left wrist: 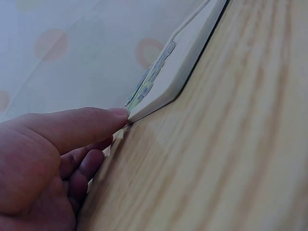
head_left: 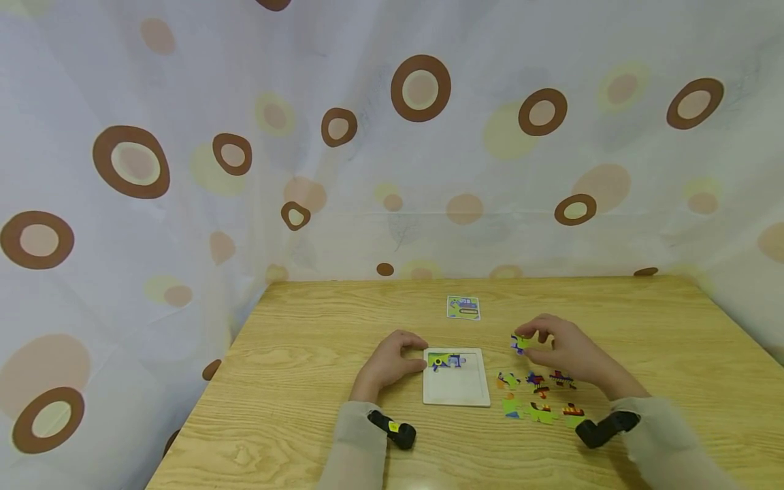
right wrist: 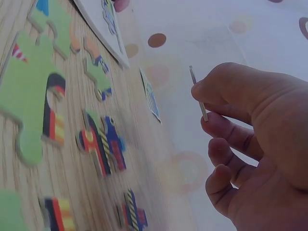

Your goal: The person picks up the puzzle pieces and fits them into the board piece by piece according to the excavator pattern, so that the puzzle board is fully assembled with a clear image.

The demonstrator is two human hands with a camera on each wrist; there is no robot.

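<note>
The white square puzzle tray (head_left: 456,388) lies on the table with joined pieces (head_left: 447,361) along its upper left, green and blue with a yellow ring. My left hand (head_left: 392,361) holds the tray's left edge near the upper corner; in the left wrist view the thumb (left wrist: 96,126) presses on that edge, other fingers curled below. Between thumb and fingertips my right hand (head_left: 566,350) pinches a green and purple puzzle piece (head_left: 519,344), seen edge-on above the table in the right wrist view. Several loose pieces (head_left: 537,382) lie right of the tray, near this hand.
A small picture card (head_left: 463,307) of a digger lies behind the tray. The wooden table (head_left: 294,367) ends at a spotted curtain (head_left: 429,170) at the back and sides. More loose pieces (head_left: 542,412) sit in a front row by the right wrist.
</note>
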